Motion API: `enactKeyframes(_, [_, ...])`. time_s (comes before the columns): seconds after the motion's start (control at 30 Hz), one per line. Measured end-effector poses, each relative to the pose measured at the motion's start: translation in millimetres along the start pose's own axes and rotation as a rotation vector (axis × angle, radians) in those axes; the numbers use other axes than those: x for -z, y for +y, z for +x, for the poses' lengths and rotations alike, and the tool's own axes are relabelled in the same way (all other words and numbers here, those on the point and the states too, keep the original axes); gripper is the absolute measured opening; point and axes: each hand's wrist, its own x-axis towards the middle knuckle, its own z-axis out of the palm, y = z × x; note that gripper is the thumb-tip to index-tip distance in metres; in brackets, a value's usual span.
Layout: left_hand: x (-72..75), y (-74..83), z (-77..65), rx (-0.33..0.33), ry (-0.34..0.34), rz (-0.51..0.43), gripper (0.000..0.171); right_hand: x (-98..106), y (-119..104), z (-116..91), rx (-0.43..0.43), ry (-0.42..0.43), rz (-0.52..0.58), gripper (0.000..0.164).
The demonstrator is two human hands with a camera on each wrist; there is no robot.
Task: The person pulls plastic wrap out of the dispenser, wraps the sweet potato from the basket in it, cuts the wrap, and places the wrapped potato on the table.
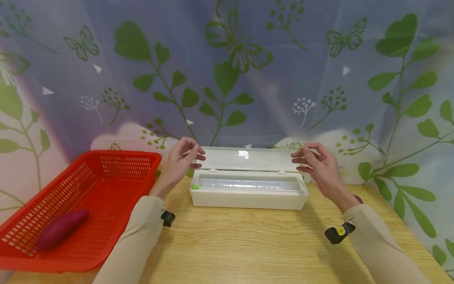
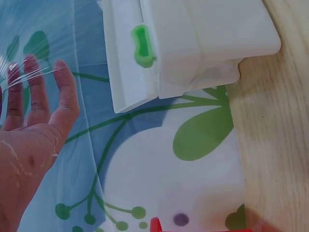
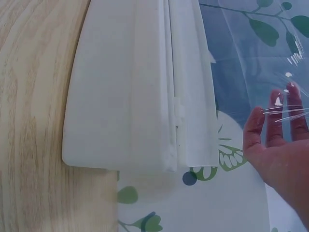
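A clear sheet of cling film stretches between both hands, raised above a white cling film dispenser. My left hand pinches its left end between thumb and forefinger, the other fingers spread behind it. At the opposite end my right hand grips the film in the same way. Fine creases run from the fingers in both wrist views. The dispenser's lid stands raised at the back, with the film roll showing inside. A green slide cutter sits at the dispenser's left end.
On the left of the wooden table stands a red plastic basket with a purple sweet potato in it. Behind the table hangs a patterned cloth with leaves and butterflies, close to the dispenser.
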Motion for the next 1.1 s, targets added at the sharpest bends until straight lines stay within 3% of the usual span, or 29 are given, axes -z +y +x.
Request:
enactKeyframes(0.57, [5.5,11.7,1.9,0.006,0.007,0.033,0.019,-5,-16,5,-0.011,0.035,0.049,0.017])
enactKeyframes(1.1, [5.5,19.6,8.5,-0.051,0.033,-0.012,0.012,-8,-29,8,-0.033,0.076,0.081,0.018])
